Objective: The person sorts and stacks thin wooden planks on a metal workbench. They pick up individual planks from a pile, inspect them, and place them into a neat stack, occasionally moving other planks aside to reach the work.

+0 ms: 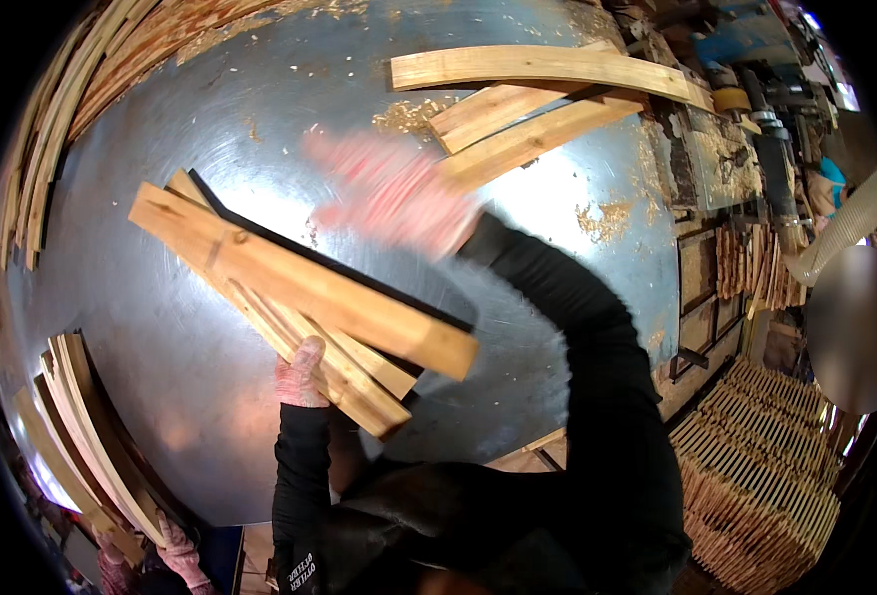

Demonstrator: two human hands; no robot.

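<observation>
My left hand [302, 375], in a pink and white knit glove, grips a grooved wooden strip [344, 382] near its lower right end. Other light wooden boards cross that strip. On top lies a wider board [304, 283] with a knot, slanting from upper left to lower right. Whether it rests on the others or hangs just above them I cannot tell. Beyond these boards my right hand [394, 188], gloved alike, is blurred by motion. Its fingers and thumb look spread, with nothing seen in them.
Several loose boards [537, 67] lie at the far right of the metal table [230, 129], among wood shavings. Long strips [47, 149] are stacked at the far left. At lower left, another person's gloved hands [180, 555] hold strips. Stacked slats [756, 466] stand at right.
</observation>
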